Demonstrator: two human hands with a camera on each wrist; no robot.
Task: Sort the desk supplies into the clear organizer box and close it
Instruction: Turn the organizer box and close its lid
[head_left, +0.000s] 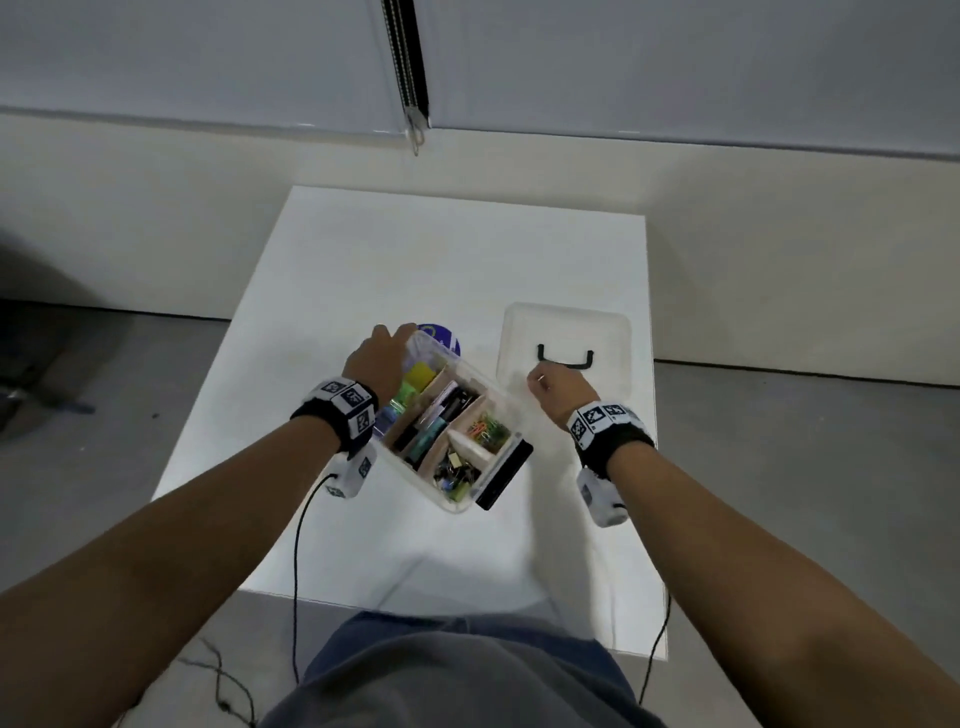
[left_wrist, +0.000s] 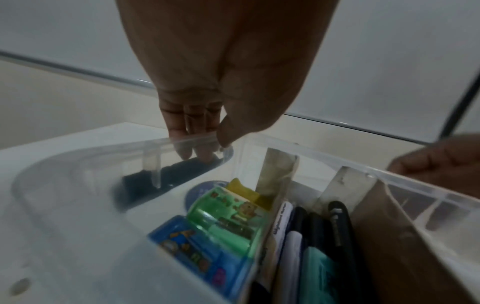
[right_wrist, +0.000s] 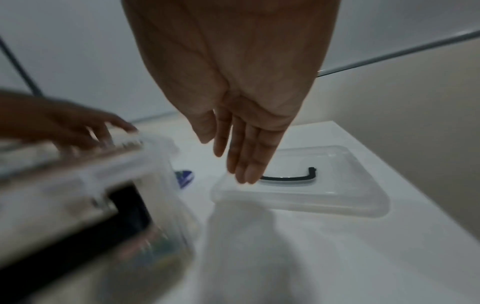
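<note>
Because the organizer box (head_left: 451, 422) sits filled mid-counter (head_left: 363, 249), your left hand (head_left: 375, 358) pinches its far rim to steady it (probably), while your right hand (right_wrist: 241, 144), fingers straight, reaches the lid (head_left: 566, 332) lying beside it.

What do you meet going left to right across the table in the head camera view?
Left hand gripping the box's far end → clear organizer box full of supplies → right hand → clear lid with its black handle.
</note>
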